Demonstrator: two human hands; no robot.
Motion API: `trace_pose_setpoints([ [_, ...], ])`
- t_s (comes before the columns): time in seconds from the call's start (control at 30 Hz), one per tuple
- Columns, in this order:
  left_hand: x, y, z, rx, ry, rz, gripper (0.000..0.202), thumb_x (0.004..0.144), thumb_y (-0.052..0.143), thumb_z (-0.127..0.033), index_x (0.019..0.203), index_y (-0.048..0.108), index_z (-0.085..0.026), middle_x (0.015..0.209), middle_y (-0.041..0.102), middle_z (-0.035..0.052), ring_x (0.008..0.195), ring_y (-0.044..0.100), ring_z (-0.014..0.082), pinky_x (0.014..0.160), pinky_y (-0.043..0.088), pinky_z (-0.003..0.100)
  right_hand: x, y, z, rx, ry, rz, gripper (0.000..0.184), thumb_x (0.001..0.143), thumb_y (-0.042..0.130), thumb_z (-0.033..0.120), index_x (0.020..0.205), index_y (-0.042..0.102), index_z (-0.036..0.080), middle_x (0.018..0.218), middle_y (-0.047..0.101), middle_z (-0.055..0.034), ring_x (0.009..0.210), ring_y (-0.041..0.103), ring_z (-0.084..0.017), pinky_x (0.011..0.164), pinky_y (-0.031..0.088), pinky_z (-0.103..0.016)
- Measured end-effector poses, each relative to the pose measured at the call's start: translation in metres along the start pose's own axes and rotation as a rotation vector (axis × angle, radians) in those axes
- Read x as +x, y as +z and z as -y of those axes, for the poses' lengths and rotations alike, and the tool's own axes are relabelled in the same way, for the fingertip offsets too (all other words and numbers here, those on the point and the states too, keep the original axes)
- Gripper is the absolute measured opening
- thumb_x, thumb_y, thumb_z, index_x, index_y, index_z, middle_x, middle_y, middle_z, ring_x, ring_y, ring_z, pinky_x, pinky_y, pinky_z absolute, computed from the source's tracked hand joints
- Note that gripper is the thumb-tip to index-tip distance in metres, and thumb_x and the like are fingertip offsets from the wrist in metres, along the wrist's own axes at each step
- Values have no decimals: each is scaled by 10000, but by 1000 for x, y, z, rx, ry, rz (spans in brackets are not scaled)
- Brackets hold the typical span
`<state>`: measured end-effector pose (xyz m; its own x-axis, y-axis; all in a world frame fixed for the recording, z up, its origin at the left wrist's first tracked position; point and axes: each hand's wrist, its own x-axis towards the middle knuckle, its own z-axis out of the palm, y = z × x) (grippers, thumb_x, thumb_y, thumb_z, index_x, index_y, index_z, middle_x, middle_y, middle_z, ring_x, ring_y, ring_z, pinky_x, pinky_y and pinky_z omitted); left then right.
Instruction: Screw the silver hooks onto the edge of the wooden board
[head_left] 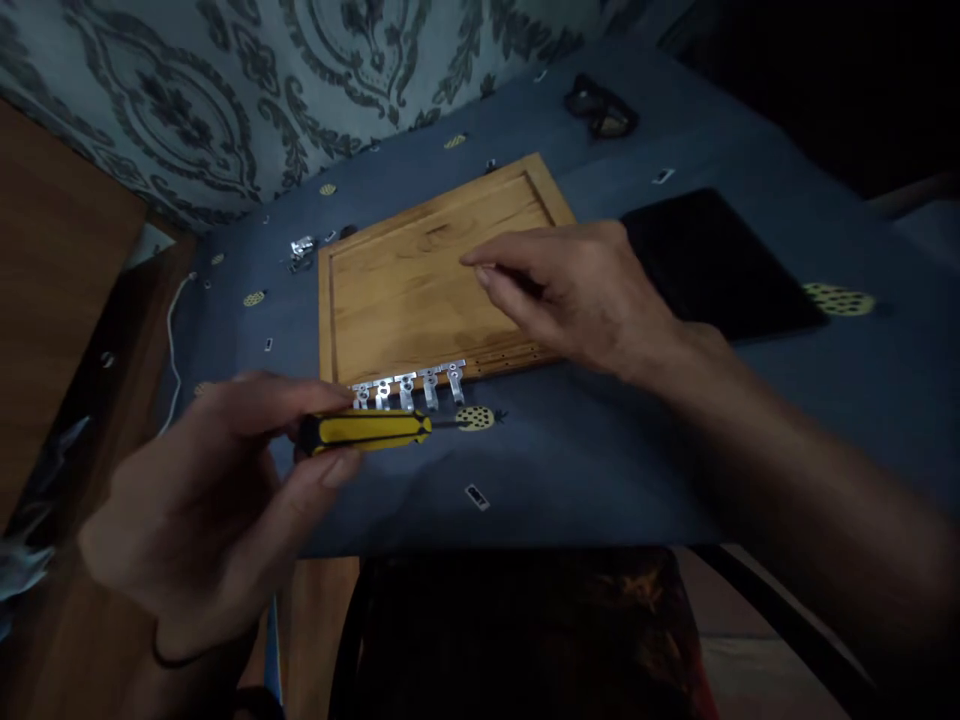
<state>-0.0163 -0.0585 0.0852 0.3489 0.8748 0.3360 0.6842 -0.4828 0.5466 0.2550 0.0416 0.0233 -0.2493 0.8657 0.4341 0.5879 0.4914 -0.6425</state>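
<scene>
My left hand [217,490] is closed around the yellow-and-black handle of a screwdriver [367,430], whose thin shaft points right over the blue cloth. A wooden board [420,280] lies flat on the table, with a row of small metal hooks [409,385] along its near edge, just above the screwdriver. My right hand [577,290] hovers over the board's right part, fingers pinched together and pointing left. What they pinch, if anything, is too small to make out.
A blue patterned cloth [600,450] covers the table. A dark flat tablet-like slab [720,260] lies right of the board. Dark glasses [600,108] sit at the far edge. A small metal part [301,250] lies left of the board's far corner. A patterned wall stands behind.
</scene>
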Motion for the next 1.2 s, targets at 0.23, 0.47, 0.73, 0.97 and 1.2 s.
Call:
trace_pose_setpoints([
  [0.23,-36,4,-56,26,175,-69,144,966,667,-237,1108,680,-248,885,757,-21,644,652,91,626,553,207,0,-3,16,284,-47,-163,313,995,536,394,1135,735,195,747,679,-7,523,555,-100,558,454,-261],
  [0.47,-92,9,-65,35,169,-96,139,976,633,-188,1107,660,-227,862,750,-10,680,689,100,619,543,179,-75,-8,85,369,-253,347,333,997,561,388,1118,748,141,893,775,-52,734,664,-133,665,461,-249],
  [0.73,-128,28,-63,-116,107,-110,130,976,630,-199,1092,687,-210,864,754,7,643,672,95,584,525,169,-172,17,115,509,-83,625,279,1001,580,424,1105,719,205,913,731,-10,772,623,-134,719,450,-250],
  [0.97,-138,35,-59,-137,144,-55,104,1004,588,-229,1061,668,-197,819,731,7,641,646,102,607,526,197,-193,29,122,626,56,567,300,1009,539,467,960,668,200,798,638,3,608,528,-93,554,434,-229],
  [1.2,-130,29,-64,-78,259,-91,164,1007,587,-204,1158,650,-181,983,726,54,910,706,158,808,591,277,-204,38,112,672,142,558,337,995,527,508,896,614,199,749,595,13,514,503,-71,457,416,-201],
])
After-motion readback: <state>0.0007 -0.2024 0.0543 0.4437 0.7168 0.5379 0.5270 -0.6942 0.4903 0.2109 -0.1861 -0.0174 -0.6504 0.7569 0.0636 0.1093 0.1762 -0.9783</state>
